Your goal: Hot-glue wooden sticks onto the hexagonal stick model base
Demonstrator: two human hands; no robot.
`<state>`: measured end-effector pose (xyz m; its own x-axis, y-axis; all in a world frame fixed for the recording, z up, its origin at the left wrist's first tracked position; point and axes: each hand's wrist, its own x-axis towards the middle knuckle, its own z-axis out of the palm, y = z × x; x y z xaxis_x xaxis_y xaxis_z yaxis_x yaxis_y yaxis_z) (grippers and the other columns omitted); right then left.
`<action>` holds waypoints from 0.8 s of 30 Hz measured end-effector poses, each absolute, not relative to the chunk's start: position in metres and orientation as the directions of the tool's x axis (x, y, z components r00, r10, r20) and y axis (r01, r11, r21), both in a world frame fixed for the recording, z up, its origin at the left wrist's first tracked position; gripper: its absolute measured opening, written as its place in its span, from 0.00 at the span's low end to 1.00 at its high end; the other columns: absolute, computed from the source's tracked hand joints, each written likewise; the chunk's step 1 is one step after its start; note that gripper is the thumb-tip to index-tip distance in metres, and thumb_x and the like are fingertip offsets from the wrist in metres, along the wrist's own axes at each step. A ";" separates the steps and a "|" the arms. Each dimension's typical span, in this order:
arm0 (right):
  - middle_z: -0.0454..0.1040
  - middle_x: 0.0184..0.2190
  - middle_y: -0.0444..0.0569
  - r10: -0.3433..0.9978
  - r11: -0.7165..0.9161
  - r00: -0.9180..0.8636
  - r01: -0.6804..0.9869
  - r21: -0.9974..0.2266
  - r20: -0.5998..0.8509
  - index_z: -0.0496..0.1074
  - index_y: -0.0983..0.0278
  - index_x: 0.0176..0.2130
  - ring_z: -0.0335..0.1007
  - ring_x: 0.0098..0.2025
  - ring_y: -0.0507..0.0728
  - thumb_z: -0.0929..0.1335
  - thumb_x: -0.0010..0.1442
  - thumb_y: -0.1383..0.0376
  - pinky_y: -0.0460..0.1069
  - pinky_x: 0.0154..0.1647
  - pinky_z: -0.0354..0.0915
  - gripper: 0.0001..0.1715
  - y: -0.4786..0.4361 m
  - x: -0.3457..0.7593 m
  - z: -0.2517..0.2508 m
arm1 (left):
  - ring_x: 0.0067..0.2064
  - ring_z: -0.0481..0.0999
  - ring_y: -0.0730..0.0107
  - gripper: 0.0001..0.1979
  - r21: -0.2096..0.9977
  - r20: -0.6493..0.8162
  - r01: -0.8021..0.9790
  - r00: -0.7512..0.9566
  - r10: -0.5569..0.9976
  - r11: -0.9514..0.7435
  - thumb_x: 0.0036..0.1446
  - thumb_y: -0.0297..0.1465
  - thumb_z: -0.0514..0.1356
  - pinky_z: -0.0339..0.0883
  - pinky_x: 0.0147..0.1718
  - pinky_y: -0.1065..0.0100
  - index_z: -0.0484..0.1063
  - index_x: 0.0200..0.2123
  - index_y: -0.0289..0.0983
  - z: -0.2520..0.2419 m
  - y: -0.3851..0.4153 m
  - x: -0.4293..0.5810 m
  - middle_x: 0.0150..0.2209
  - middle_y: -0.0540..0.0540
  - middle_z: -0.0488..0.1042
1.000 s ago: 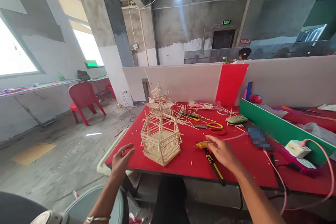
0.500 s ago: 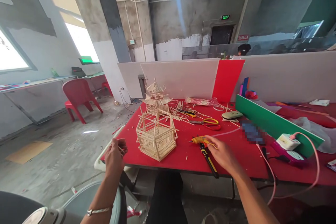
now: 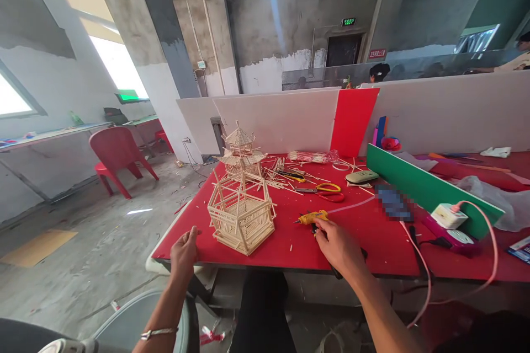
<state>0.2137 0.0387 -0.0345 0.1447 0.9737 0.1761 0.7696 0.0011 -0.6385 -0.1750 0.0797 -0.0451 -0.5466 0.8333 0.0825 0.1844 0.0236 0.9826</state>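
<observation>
A pagoda-like frame of thin wooden sticks [image 3: 242, 220] stands on the red tabletop, with a smaller tiered roof piece [image 3: 240, 149] behind it. Left of the frame, at the table's edge, is my left hand [image 3: 183, 251], thumb and fingers pinched together; whatever they hold is hidden. My right hand [image 3: 337, 245] is closed over the black-and-yellow pliers [image 3: 337, 272], mostly covered by the palm. Just beyond its fingertips lies a yellow glue gun [image 3: 311, 217], nozzle pointing left. Scissors [image 3: 321, 189] with red and yellow handles lie farther back.
Loose sticks [image 3: 281, 168] and a utility knife [image 3: 292, 176] lie behind the frame. A green board [image 3: 430, 193] stands at the right, by a purple power strip [image 3: 449, 234] and pink cable [image 3: 491, 231]. A grey bin [image 3: 136, 320] stands below left.
My right hand has drawn back from the glue gun and closed over the pliers. My left hand has turned, its fingertips now pointing up. The view has shifted slightly right.
</observation>
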 end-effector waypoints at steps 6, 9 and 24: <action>0.76 0.47 0.52 0.951 -0.072 0.220 0.841 -0.536 0.218 0.73 0.61 0.52 0.73 0.50 0.58 0.61 0.60 0.68 0.49 0.48 0.66 0.23 0.044 0.233 -0.058 | 0.21 0.60 0.74 0.30 0.971 0.170 0.228 -0.484 0.858 -0.064 0.52 0.56 0.57 0.53 0.21 0.70 0.76 0.37 0.33 -0.061 0.096 -0.168 0.18 0.55 0.60; 0.76 0.44 0.50 0.948 -0.061 0.208 0.859 -0.508 0.239 0.73 0.60 0.52 0.73 0.48 0.57 0.60 0.61 0.67 0.48 0.48 0.65 0.22 0.046 0.236 -0.062 | 0.23 0.62 0.73 0.28 0.964 0.213 0.245 -0.500 0.839 -0.099 0.54 0.54 0.57 0.55 0.23 0.71 0.76 0.37 0.33 -0.064 0.109 -0.167 0.21 0.54 0.64; 0.75 0.49 0.60 0.912 -0.161 0.341 0.809 -0.565 0.228 0.74 0.65 0.51 0.71 0.51 0.65 0.63 0.58 0.66 0.57 0.52 0.65 0.22 0.060 0.250 -0.052 | 0.35 0.74 0.63 0.18 0.946 0.248 0.315 -0.550 0.798 -0.078 0.54 0.45 0.59 0.62 0.31 0.69 0.78 0.34 0.36 -0.067 0.118 -0.168 0.28 0.47 0.76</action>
